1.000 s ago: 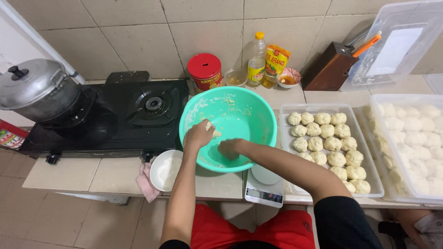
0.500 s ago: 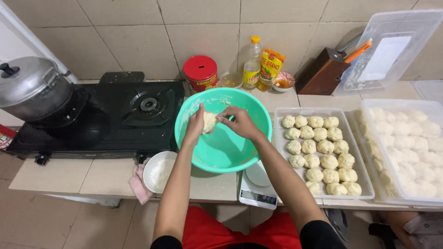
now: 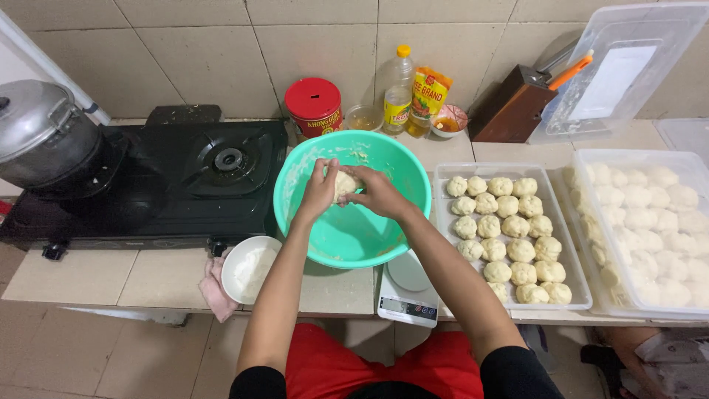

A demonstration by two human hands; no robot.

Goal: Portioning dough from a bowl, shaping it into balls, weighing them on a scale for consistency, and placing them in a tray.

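Lower centre of frame: small white digital scale (image 3: 407, 293) at table (image 3: 81, 277) edge; round white bowl of flour (image 3: 250, 269) to its left.

Mid-frame: left hand (image 3: 320, 191) and right hand (image 3: 377, 193) meet over round turquoise plastic bowl (image 3: 352, 236), fingers curled shut around pale dough lump (image 3: 344, 184). Lump pinched between both hands, equally near each; long axis not discernible.

Right: clear rectangular tray of dough balls (image 3: 508, 228).

Upper centre, at wall: red cylindrical tin (image 3: 313, 108), clear oil bottle with yellow cap (image 3: 399, 90), yellow pouch (image 3: 429, 92).
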